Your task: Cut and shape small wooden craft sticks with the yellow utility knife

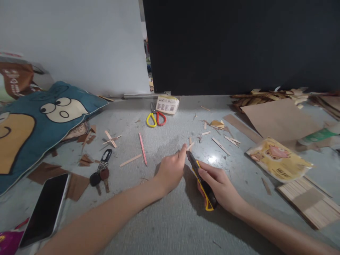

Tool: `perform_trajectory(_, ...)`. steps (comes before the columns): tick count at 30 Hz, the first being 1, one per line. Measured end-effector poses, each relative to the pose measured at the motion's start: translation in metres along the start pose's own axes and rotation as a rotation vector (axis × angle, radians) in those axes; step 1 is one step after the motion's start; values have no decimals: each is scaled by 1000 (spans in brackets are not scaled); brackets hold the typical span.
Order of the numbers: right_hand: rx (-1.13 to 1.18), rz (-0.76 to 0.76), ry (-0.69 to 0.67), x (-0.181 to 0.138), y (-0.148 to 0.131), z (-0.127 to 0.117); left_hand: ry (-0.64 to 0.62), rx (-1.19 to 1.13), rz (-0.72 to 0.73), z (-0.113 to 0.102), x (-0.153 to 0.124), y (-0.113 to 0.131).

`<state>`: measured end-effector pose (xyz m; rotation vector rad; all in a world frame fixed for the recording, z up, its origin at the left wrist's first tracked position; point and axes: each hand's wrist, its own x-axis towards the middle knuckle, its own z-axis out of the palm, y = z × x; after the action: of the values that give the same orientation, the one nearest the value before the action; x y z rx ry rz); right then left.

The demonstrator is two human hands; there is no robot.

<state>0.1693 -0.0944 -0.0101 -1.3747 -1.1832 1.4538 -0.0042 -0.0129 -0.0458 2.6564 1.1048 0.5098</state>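
My right hand (219,184) is wrapped round a black and yellow utility knife (202,180), its tip pointing forward and left. The front of the knife is at a short piece of craft stick (191,146), close to my left fingertips. My left hand (171,170) is closed, with its index finger stretched forward against that piece; the thumb is mostly hidden. Another bit of wood lies upright in view just behind the piece. To the left, a pink patterned pencil-like stick (142,149) lies near a loose craft stick (130,160).
Scissors (156,119) and a small packet (167,105) lie at the back. Keys (100,177), a phone (45,209) and a blue cushion (61,106) are left. Wood scraps (221,146), a yellow packet (278,158), stacked craft sticks (309,202) and cardboard (273,118) are right.
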Motion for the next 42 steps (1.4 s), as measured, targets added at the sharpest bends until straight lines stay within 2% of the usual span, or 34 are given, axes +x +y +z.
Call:
perform_trajectory(3, -13, -9, -6, 1, -1, 0, -16, -88, -43, -5, 1, 3)
perform_trajectory(6, 10, -7, 8, -1, 1, 1, -12, -299, -175, -12, 8, 7)
perform_trajectory(8, 42, -3, -11, -4, 2, 1, 32, -471, -297, -15, 15, 7)
perform_trajectory(10, 73, -9, -39, -7, 2, 1, 138, -642, -392, -16, 20, 4)
perform_trajectory(13, 106, -15, -23, -8, 2, 1, 223, -850, -345, -14, 23, 0)
perform_trajectory(16, 117, -6, 1, -7, 1, 1, 245, -992, -279, -13, 21, -2)
perform_trajectory(20, 103, -10, 7, -6, 1, 1, 271, -1108, -268, -12, 19, -1)
perform_trajectory(27, 117, 12, -1, -5, 3, 0, 275, -1186, -213, -14, 19, 1)
perform_trajectory(34, 77, 8, -6, -7, 4, 1, 304, -1180, -279, -14, 18, 1)
perform_trajectory(37, -74, -67, 42, -5, 5, -3, 344, -1181, -316, -12, 18, -1)
perform_trajectory(41, -588, -303, 229, 6, 2, -20, 364, -1170, -348, -11, 19, -3)
perform_trajectory(42, -695, -339, 236, 10, 1, -25, 364, -1158, -348, -11, 19, -3)
